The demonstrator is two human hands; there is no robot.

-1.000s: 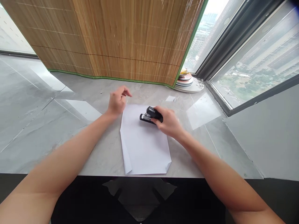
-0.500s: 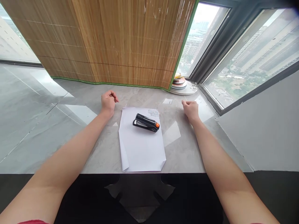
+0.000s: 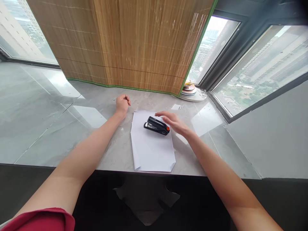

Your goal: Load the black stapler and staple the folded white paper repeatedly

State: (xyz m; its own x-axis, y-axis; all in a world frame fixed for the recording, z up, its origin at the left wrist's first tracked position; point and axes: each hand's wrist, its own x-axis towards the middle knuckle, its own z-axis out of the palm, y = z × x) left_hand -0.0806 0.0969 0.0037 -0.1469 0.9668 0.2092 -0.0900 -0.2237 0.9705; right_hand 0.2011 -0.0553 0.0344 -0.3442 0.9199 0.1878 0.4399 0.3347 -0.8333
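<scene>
The stapler [image 3: 157, 125], black with a red-orange patch at its right end, rests at mid-frame on the upper half of the paper [image 3: 154, 152], mouth gaping left. The paper is white, its bottom corners folded.

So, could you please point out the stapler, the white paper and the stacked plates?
Stapler [image 3: 158, 123]: head view, on its black upper arm.
White paper [image 3: 153, 147]: head view, on its bare near half.
Stacked plates [image 3: 188, 92]: head view, on the pile's rims.

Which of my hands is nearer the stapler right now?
Right. Your right hand is just beside the red end of the stapler, fingers along its far side; your left hand is farther off, left of the paper.
</scene>
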